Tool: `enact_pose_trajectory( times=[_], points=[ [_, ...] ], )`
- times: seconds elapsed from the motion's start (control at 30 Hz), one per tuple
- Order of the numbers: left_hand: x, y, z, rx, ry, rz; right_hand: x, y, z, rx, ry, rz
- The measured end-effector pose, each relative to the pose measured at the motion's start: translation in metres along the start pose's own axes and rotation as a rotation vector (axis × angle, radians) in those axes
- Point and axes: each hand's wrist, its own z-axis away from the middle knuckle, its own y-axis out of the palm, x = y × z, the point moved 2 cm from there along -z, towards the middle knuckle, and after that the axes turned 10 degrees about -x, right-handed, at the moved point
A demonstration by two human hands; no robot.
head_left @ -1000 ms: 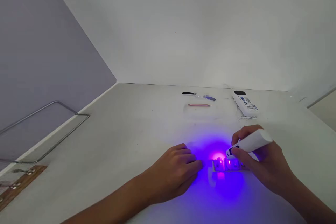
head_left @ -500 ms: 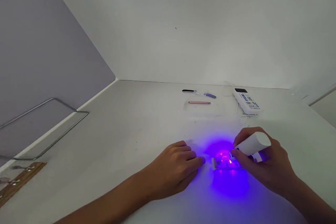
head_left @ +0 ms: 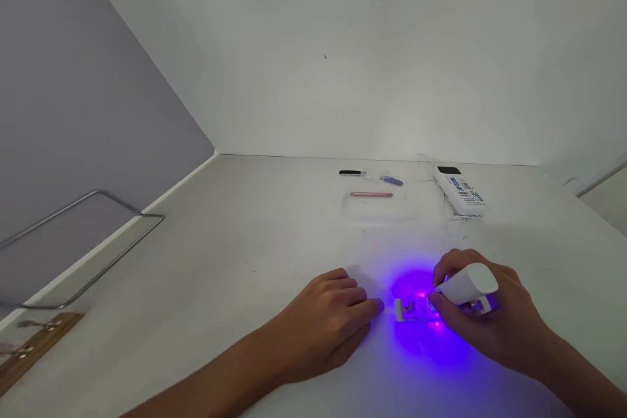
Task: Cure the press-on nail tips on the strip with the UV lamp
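In the head view my right hand [head_left: 499,313] grips a white handheld UV lamp [head_left: 467,283], its lit end tilted down to the left. Blue-violet light falls on a narrow white-ended holder [head_left: 399,309] lying on the table; small shiny pieces sit along it, too washed out by the glow to name. The lamp and my fingers hide part of the holder's middle and right side. My left hand [head_left: 330,320] rests on the table with its fingers curled. Its index fingertip points at the holder's left end, a small gap away, and nothing shows in it.
Farther back on the white table [head_left: 235,228] lie a pink pen-like stick [head_left: 371,194], a black-handled tool [head_left: 350,173] and a blue-ended tool [head_left: 392,181]. A white device [head_left: 459,191] with a cord is behind my right hand. A metal wire frame [head_left: 112,261] and wooden board [head_left: 39,349] are at left.
My right hand has carried the lamp slightly right along the holder and tipped it steeper, shifting the glow right. More of the holder's right end now shows. The left hand stays nearly still.
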Motion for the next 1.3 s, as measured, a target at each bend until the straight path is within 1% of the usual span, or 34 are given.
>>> enact_pose_trajectory(
  times=[0.13,0.27,0.43,0.53,0.73,0.8,0.9,0.97,1.13,1.3],
  points=[
    [-0.001,0.001,-0.001,-0.009,-0.005,0.001,0.0,0.001,-0.001,-0.019,-0.021,0.007],
    [0.0,0.0,-0.002,-0.002,-0.016,0.006,0.001,0.002,0.0,-0.011,0.014,0.017],
    [0.001,-0.001,-0.001,0.011,-0.019,0.013,0.002,0.002,0.001,-0.067,0.05,0.024],
    [0.0,0.0,0.001,0.003,-0.012,0.023,0.002,0.001,0.001,-0.133,0.094,0.037],
    [0.002,0.005,0.007,-0.033,-0.042,0.051,0.001,-0.004,0.0,-0.353,0.134,-0.044],
    [0.003,0.007,0.008,-0.019,-0.048,0.056,0.0,-0.006,0.0,-0.379,0.134,-0.034],
    [0.004,0.009,0.009,0.019,-0.059,0.064,0.001,-0.006,0.0,-0.332,0.065,-0.005],
    [0.005,0.009,0.01,0.003,-0.076,0.066,0.001,-0.004,0.0,-0.281,0.037,-0.009],
    [0.007,0.009,0.012,0.005,-0.067,0.078,0.001,-0.003,-0.004,-0.254,0.062,-0.061],
    [0.008,0.01,0.013,0.024,-0.061,0.078,0.001,-0.002,-0.006,-0.182,0.041,-0.084]
  ],
)
